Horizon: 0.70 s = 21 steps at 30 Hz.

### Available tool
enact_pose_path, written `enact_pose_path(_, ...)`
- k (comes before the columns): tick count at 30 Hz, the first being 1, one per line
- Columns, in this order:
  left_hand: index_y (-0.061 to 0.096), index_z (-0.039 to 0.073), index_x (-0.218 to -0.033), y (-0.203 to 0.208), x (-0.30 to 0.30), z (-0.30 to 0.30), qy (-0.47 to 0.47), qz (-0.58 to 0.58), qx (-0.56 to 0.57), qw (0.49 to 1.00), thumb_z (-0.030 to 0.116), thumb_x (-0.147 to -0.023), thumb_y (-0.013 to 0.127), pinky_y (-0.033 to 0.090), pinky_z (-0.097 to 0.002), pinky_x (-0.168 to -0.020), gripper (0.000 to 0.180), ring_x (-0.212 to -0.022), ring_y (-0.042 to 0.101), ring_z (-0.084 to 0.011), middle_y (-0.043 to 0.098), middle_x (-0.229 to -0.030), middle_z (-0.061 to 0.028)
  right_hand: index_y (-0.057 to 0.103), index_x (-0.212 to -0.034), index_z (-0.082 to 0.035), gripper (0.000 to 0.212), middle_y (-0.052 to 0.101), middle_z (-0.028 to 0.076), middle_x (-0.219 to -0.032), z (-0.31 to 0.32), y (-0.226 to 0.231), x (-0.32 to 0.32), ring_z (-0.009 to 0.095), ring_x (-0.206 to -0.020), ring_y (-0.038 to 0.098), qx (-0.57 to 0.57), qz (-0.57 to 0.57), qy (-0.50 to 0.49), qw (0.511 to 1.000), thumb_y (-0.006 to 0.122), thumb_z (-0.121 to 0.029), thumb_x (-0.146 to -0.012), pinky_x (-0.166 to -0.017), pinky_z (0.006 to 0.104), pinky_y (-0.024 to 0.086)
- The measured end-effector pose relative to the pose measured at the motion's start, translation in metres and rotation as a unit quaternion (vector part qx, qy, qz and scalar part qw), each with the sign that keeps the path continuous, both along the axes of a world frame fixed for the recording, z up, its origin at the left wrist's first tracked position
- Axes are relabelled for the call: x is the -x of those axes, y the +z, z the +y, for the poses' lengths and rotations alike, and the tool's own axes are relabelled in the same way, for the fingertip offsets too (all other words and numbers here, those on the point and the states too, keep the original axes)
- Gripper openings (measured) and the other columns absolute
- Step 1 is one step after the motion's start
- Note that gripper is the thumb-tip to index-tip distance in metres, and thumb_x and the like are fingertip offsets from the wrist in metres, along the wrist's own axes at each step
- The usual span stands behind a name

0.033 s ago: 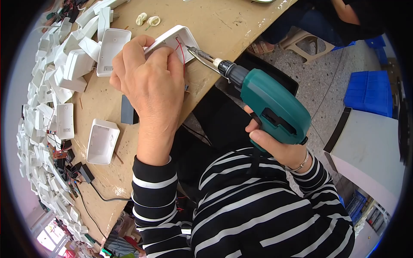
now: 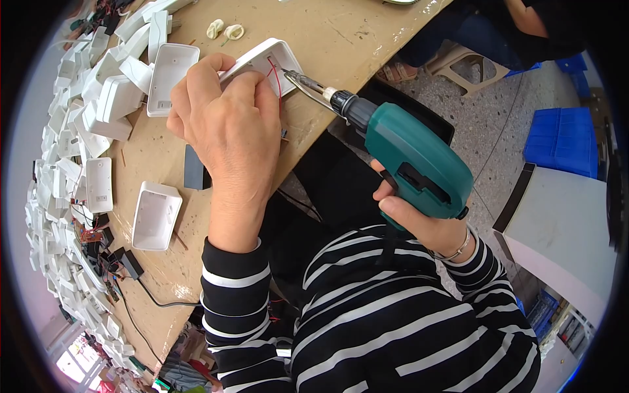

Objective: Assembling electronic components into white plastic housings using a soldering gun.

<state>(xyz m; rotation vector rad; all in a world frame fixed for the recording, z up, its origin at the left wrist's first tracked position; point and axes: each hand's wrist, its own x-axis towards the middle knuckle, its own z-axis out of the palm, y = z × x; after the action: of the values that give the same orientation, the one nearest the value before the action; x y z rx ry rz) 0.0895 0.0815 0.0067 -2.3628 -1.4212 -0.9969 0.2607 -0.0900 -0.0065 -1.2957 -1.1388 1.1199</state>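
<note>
My left hand is closed round a small white plastic box near the table's edge; its fingertips are partly hidden. Thin red wires run inside the box and hang over its near side. My right hand grips a green pistol-shaped soldering gun, which has a black collar and a thin metal tube beside its tip. The tip reaches into the box next to the wires; whether it touches metal there I cannot tell. A dark flat block lies by my left wrist, partly covered.
White open boxes lie on the brown table, with a big heap of white cases along the left. Black cables cross the near left. A stool, blue bins and another person's arm are at right.
</note>
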Motion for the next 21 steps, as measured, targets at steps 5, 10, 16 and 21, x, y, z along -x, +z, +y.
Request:
enact_pose_path(5, 0.073, 0.008, -0.076, 0.0, 0.0, 0.001, 0.0, 0.003, 0.004, 1.0, 0.012, -0.074, 0.068, 0.032, -0.0397, -0.088, 0.007, -0.099, 0.05, -0.0268, 0.059, -0.105, -0.0038, 0.054, -0.123, 0.002, 0.043, 0.064, 0.014, -0.114, 0.011, 0.005, 0.006, 0.013, -0.085, 0.065, -0.025, -0.005, -0.027, 0.999, 0.067, 0.005, -0.081, -0.075, 0.025, 0.054)
enact_pose_path(10, 0.073, 0.007, -0.076, 0.0, 0.001, 0.002, 0.001, 0.002, 0.003, 1.0, 0.012, -0.074, 0.068, 0.033, -0.0397, -0.088, 0.007, -0.099, 0.05, -0.0269, 0.06, -0.105, -0.0035, 0.058, -0.117, 0.002, 0.038, 0.067, 0.012, -0.107, 0.019, 0.009, 0.006, 0.01, -0.081, 0.065, -0.017, -0.035, -0.038, 0.999, 0.07, 0.003, -0.08, -0.072, 0.0228, 0.054)
enact_pose_path(16, 0.074, 0.008, -0.077, 0.0, 0.0, 0.002, -0.003, 0.005, -0.001, 1.0, 0.012, -0.074, 0.068, 0.033, -0.0396, -0.087, 0.007, -0.098, 0.051, -0.0267, 0.06, -0.105, -0.0032, 0.05, -0.126, 0.006, 0.055, 0.064, 0.006, -0.091, 0.02, 0.012, 0.004, 0.008, -0.072, 0.061, -0.034, -0.089, -0.027, 0.995, 0.076, -0.005, -0.079, -0.065, 0.0206, 0.05)
enact_pose_path(21, 0.074, 0.008, -0.077, 0.0, 0.001, 0.002, 0.002, 0.006, 0.006, 1.0, 0.012, -0.073, 0.069, 0.033, -0.0399, -0.087, 0.007, -0.098, 0.051, -0.0267, 0.06, -0.104, -0.0031, 0.064, -0.109, 0.0, 0.031, 0.069, 0.007, -0.095, 0.02, 0.02, 0.006, 0.009, -0.076, 0.064, -0.008, -0.069, -0.036, 0.997, 0.074, -0.001, -0.079, -0.07, 0.0218, 0.053)
